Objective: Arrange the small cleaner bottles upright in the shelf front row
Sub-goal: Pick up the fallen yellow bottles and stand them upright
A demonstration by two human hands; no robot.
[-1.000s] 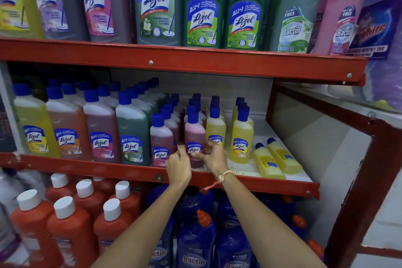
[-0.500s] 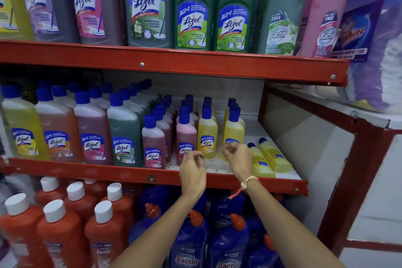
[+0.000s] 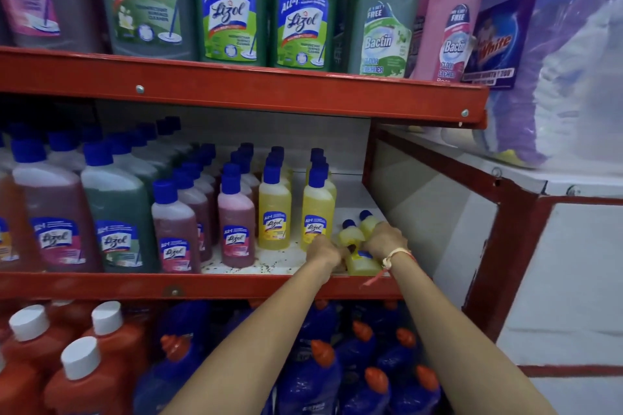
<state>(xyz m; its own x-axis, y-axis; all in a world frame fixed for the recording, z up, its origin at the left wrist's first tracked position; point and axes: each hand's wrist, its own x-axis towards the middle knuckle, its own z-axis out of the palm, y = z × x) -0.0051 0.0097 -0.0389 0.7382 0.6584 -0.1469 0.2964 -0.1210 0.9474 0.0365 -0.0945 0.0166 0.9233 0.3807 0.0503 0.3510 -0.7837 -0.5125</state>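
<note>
Small Lizol cleaner bottles with blue caps stand upright in rows on the middle shelf (image 3: 236,285). In front are a pink one (image 3: 236,226) and two yellow ones (image 3: 274,212) (image 3: 317,212). Right of them, two yellow bottles lie flat side by side, caps pointing to the back: the left lying bottle (image 3: 350,236) and the right lying bottle (image 3: 369,222). My left hand (image 3: 323,251) is closed on the left lying bottle's near end. My right hand (image 3: 384,241) covers and grips the right lying bottle, hiding most of its body.
Larger Lizol bottles (image 3: 114,205) fill the shelf's left half. Big Lizol and Bactin bottles (image 3: 303,10) stand on the upper shelf. Below are orange bottles (image 3: 84,374) and blue Bactin bottles (image 3: 320,371). A red frame post (image 3: 499,263) bounds the right side.
Both hands moved right, from the upright pink and yellow front bottles to the two lying yellow bottles, and closed on them. The view shifted right and closer.
</note>
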